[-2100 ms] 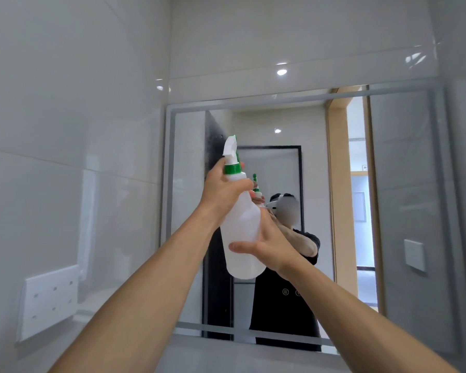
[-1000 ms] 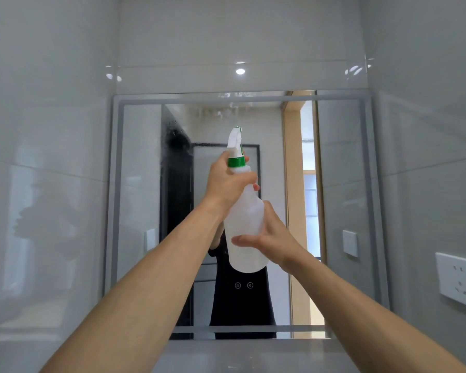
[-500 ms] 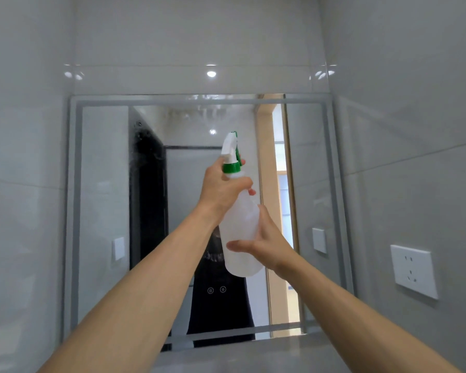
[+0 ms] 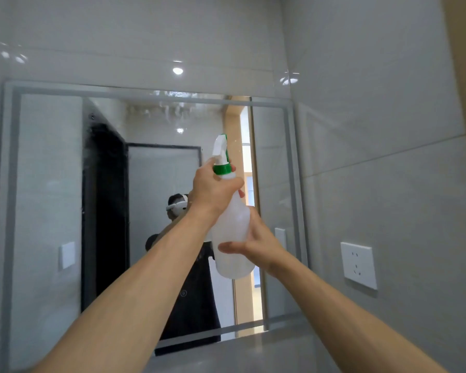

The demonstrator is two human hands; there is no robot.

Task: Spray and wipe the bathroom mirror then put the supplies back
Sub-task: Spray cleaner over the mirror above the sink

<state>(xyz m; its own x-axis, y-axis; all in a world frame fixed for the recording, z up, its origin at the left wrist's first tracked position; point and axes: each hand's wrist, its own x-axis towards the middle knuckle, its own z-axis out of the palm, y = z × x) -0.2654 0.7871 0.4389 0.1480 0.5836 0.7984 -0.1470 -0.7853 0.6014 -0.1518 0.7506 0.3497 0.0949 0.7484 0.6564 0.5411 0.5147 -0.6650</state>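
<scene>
You hold the spray bottle [image 4: 233, 224] up in front of the mirror [image 4: 156, 211], toward its right edge and roughly at mid-height, with the white nozzle head and its green collar tipped up toward the top edge of the glass. Your left hand [image 4: 213, 188] wraps the neck just under the collar, fingers curled round it; whether a finger sits on the trigger I cannot tell, because the hand hides that side. Your right hand [image 4: 256, 242] cups the lower body from the right, thumb stretched across the near face and the other fingers curved behind it, most likely to steady the weight so the nozzle stays aimed while the upper hand works the pump. That two-handed hold suits spraying high: droplets and runs already show near the top edge of the mirror, just right of centre, while the lower glass looks dry, so you appear to be mid-spray with the wiping not yet begun. No cloth is in view. The bottle is plain translucent white, and no brand or label can be made out on it. Nothing legible appears elsewhere: the wall socket [image 4: 359, 265] on the tiles right of the mirror is blank, and the small round marks on the dark clothing in the reflection are too small to read.
</scene>
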